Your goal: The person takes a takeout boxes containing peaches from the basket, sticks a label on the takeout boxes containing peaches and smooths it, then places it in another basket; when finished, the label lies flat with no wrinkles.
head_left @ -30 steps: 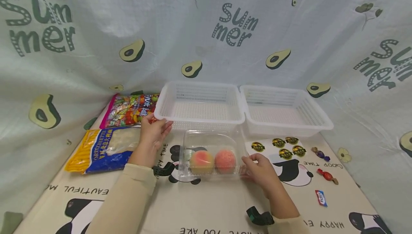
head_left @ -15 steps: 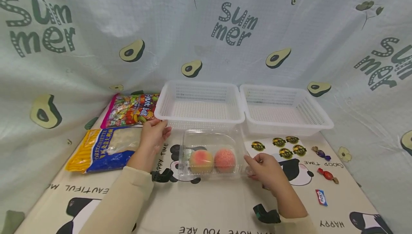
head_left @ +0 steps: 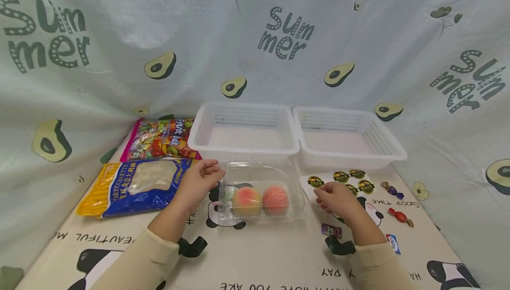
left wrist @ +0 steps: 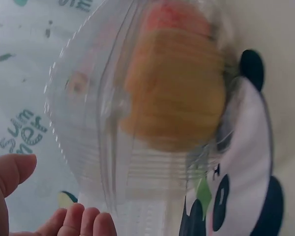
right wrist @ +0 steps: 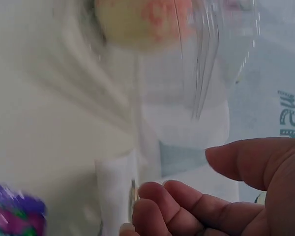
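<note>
A clear plastic clamshell box [head_left: 260, 172] with its lid down sits in front of the baskets. Inside are two peach-like fruits, one yellow and pink [head_left: 247, 201], the other pinker [head_left: 276, 200]. My left hand [head_left: 199, 181] is at the box's upper left corner, thumb and fingers apart in the left wrist view, holding nothing. To the right of the box, my right hand [head_left: 338, 199] hovers over a white sheet [head_left: 329, 178] of round black-and-gold stickers. Its fingers are loosely bent, with a gap between them and the thumb [right wrist: 236, 160] in the right wrist view.
Two white baskets [head_left: 243, 152] [head_left: 350, 160] stand side by side at the back. At left lie a fruit candy bag [head_left: 159, 139] and a blue-yellow pasta bag [head_left: 139, 188]. Wrapped candies lie at right: purple [head_left: 331, 230], red [head_left: 400, 216], dark blue [head_left: 392, 189], and blue-white [head_left: 393, 243].
My left hand has left the basket's front corner and come right to the box. My right hand has moved off the box's right side to over the sticker sheet, uncovering a purple candy.
</note>
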`<state>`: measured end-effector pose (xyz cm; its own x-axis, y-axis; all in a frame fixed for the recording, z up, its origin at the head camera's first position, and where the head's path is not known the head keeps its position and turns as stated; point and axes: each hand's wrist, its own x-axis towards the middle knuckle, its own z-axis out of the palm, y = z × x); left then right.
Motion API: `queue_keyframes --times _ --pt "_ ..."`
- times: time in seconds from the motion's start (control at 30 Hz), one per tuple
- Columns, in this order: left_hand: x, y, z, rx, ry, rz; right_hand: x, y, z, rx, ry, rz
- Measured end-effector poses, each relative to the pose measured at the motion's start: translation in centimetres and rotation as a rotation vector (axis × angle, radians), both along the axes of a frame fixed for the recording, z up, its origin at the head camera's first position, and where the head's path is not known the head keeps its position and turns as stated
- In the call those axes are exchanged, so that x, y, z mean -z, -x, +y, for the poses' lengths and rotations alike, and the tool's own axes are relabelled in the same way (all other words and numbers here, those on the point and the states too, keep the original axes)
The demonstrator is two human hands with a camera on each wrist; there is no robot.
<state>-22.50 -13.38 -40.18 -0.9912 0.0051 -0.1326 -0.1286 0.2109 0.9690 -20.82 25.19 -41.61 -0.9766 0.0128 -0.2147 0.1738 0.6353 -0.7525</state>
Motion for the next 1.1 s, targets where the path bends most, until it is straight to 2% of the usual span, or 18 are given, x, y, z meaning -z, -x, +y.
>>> queue_keyframes --times 0.1,0.27,0.5,0.7,0.9,1.1 --pt "0.3 -0.9 0.4 0.031 0.074 0.061 0.0 1.2 1.1 -0.002 -0.011 0.005" --pt "0.8 -1.9 0.8 0.066 0.218 0.106 -0.1 3.6 2.6 0.019 -0.049 -0.025" --pt "1.2 -2.7 1.6 0.112 0.434 0.161 0.0 6.3 3.2 0.023 -0.202 -0.102" --pt "1.3 -3.3 2.2 0.124 0.532 0.222 0.0 8.1 2.8 0.009 -0.295 -0.148" --pt "1.4 -3.6 2.2 0.132 0.613 0.26 -0.2 9.2 2.3 0.018 -0.24 -0.214" --pt "1.3 -3.8 2.5 0.168 0.728 0.298 0.0 9.2 2.0 0.063 -0.201 -0.229"
